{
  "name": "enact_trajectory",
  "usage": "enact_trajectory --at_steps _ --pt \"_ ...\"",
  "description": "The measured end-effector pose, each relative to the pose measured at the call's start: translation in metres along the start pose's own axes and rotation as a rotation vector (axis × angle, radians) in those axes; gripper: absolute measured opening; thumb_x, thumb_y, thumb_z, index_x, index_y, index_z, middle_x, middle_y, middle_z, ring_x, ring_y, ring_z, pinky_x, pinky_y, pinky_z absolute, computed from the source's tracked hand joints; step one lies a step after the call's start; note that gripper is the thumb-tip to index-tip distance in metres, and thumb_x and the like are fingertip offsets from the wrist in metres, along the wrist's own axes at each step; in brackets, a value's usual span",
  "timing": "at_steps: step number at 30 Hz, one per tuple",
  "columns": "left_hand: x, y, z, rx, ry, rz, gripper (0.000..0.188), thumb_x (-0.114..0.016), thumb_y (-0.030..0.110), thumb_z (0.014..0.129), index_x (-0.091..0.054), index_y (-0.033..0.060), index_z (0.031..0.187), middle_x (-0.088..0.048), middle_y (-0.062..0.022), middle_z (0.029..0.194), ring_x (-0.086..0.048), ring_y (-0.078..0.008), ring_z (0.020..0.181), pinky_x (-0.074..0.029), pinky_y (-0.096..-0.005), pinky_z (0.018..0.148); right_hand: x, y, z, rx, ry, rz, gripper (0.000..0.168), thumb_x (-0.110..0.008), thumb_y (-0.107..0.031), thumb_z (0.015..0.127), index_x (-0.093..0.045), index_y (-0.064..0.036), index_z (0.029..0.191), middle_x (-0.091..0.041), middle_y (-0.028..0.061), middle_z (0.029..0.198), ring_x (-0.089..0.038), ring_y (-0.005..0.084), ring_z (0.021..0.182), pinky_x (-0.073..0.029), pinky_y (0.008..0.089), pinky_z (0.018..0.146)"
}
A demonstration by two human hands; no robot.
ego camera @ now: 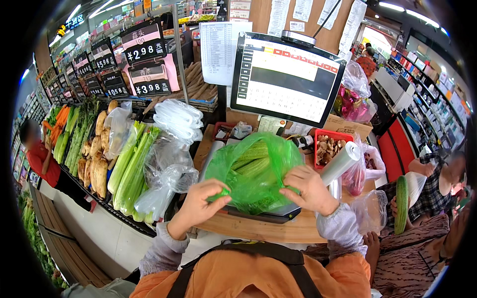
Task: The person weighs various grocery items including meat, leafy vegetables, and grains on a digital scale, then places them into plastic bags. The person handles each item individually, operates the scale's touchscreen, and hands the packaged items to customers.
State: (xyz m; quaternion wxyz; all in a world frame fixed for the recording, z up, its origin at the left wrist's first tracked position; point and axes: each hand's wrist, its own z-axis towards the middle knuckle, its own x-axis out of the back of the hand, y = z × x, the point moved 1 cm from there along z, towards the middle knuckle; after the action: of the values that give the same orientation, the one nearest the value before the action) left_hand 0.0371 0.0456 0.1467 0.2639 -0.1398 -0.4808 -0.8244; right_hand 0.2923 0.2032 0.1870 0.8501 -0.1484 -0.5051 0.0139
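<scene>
A green translucent plastic bag (221,165) rests on a weighing scale (277,216), its mouth gaping. Long green ridged gourds or similar vegetables (257,165) show inside it. My left hand (201,203) pinches a bit of the green plastic at the bag's near left side between thumb and fingers. On the opposite side, my right hand (309,188) grips the bag's edge. The lower part of the vegetables is blurred by the plastic. Behind the bag stands a lit touch screen (287,83).
Celery (134,175), lotus roots (98,164) and clear plastic bags (167,178) lie left on a produce stand. To the right are a red basket (333,134) of mushrooms and a plastic film roll (341,162). Beyond, one person holds a cucumber (401,205) near the wooden counter (261,227).
</scene>
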Motion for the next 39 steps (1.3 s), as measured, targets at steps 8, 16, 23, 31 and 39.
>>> enact_trajectory --at_steps 8,16,23,31,39 --pt "-0.014 -0.032 -0.047 0.075 0.341 -0.387 0.047 -0.071 0.041 0.079 -0.050 0.0020 0.096 -0.063 -0.0170 0.104 -0.059 -0.0235 0.098 -0.043 -0.0350 0.090 -0.018 -0.004 -0.036 -0.167 0.006 0.111 0.029 -0.074 -0.026 0.077 -0.058 -0.005 0.089 -0.061 0.0114 0.087 -0.059 0.0332 0.084 -0.046 0.0406 0.077" --pt "-0.012 -0.038 -0.037 0.092 0.554 -0.395 0.075 -0.043 0.067 0.087 -0.040 0.0019 0.124 -0.051 -0.0164 0.122 -0.046 -0.0241 0.116 -0.031 -0.0385 0.102 -0.011 -0.008 -0.038 -0.184 0.261 0.059 0.053 -0.076 -0.028 0.074 -0.052 -0.003 0.114 -0.059 0.0165 0.115 -0.055 0.0355 0.106 -0.043 0.0428 0.090" --pt "-0.012 -0.061 -0.037 0.112 0.625 -0.465 0.071 -0.037 0.064 0.091 -0.039 0.0039 0.129 -0.052 -0.0155 0.123 -0.047 -0.0247 0.116 -0.032 -0.0383 0.100 0.018 -0.014 -0.028 -0.080 0.397 0.246 0.049 -0.067 -0.037 0.081 -0.058 0.001 0.110 -0.062 0.0179 0.100 -0.059 0.0302 0.088 -0.046 0.0369 0.077" --pt "-0.011 -0.088 -0.049 0.201 0.679 -0.589 0.062 -0.035 0.056 0.095 -0.040 0.0045 0.129 -0.054 -0.0151 0.121 -0.049 -0.0242 0.116 -0.033 -0.0383 0.103 0.073 -0.078 0.030 0.680 0.381 0.752 0.033 -0.057 -0.026 0.089 -0.064 0.006 0.088 -0.059 0.0091 0.067 -0.051 0.0202 0.046 -0.039 0.0296 0.042" --pt "-0.012 -0.090 -0.051 0.277 0.751 -0.509 0.062 -0.035 0.059 0.095 -0.044 0.0046 0.124 -0.058 -0.0124 0.107 -0.053 -0.0211 0.099 -0.039 -0.0381 0.093 0.108 -0.113 0.025 0.916 0.392 0.652 0.024 -0.060 -0.020 0.087 -0.062 0.003 0.081 -0.059 0.0077 0.066 -0.052 0.0199 0.048 -0.039 0.0292 0.042"
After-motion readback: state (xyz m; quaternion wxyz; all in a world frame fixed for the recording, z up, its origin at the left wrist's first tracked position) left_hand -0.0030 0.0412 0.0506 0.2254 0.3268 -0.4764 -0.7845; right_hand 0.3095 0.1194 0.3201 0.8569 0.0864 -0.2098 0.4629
